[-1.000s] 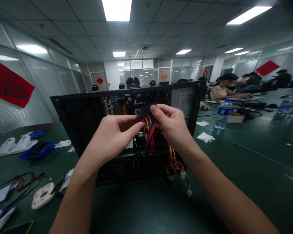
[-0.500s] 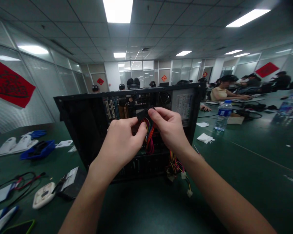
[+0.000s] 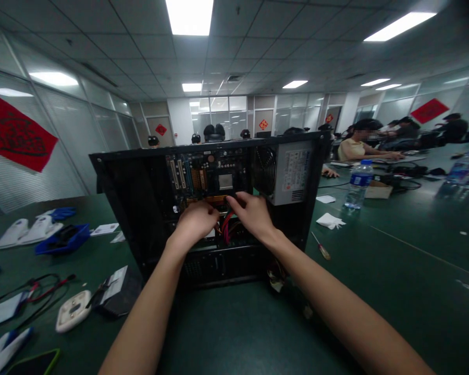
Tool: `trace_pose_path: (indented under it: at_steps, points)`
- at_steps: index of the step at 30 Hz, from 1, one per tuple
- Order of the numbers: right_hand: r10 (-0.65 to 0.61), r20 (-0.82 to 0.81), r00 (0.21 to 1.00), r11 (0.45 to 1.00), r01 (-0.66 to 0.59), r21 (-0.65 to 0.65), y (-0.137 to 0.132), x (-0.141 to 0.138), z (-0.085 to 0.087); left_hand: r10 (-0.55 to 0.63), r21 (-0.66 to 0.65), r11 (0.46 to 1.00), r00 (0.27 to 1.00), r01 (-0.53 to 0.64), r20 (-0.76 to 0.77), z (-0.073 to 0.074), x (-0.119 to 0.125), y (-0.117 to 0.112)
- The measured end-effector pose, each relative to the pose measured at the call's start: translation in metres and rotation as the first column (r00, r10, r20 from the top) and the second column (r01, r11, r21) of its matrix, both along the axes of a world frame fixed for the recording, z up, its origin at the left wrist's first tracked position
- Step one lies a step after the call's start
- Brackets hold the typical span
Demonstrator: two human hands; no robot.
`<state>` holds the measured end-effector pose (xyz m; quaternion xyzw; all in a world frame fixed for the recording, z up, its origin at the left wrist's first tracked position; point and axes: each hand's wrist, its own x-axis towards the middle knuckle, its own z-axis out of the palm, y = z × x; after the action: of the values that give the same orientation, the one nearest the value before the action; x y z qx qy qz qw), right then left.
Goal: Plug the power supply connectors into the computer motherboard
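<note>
An open black computer case (image 3: 133, 198) stands on the green table, its motherboard (image 3: 203, 174) facing me. Both my hands reach inside it. My left hand (image 3: 195, 221) is closed, fingers curled at the lower edge of the motherboard beside a bundle of coloured cables (image 3: 227, 228). My right hand (image 3: 250, 213) pinches the black connector of that bundle against the board; the connector itself is mostly hidden by my fingers. A fan (image 3: 264, 171) and the grey power supply (image 3: 295, 172) sit at the case's upper right.
A screwdriver (image 3: 320, 247) lies right of the case, near white tissues (image 3: 328, 220) and a water bottle (image 3: 357, 183). On the left lie a white device (image 3: 72, 311), a black drive (image 3: 115, 291), cables (image 3: 35, 291) and gloves (image 3: 27, 229). People sit at the far right.
Both hands moved forward and down into the case, carrying the connector and cable bundle from mid-air to the motherboard's lower edge. The fan and power supply are now uncovered.
</note>
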<state>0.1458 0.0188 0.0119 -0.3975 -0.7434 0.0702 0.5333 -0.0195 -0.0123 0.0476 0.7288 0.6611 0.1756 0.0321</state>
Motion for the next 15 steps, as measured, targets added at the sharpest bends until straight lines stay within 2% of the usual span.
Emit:
trace_pose_path:
  at_steps: [5,15]
  points:
    - [-0.107,0.176,0.978,0.993,0.116,-0.039,0.01,-0.004,-0.009,0.061,-0.085,0.995,0.998,-0.06,0.007,-0.023,-0.002,0.019]
    - [-0.131,0.23,0.964,0.981,0.159,-0.108,0.01,-0.003,-0.009,0.06,-0.11,0.992,0.998,-0.056,0.034,-0.04,0.006,0.026]
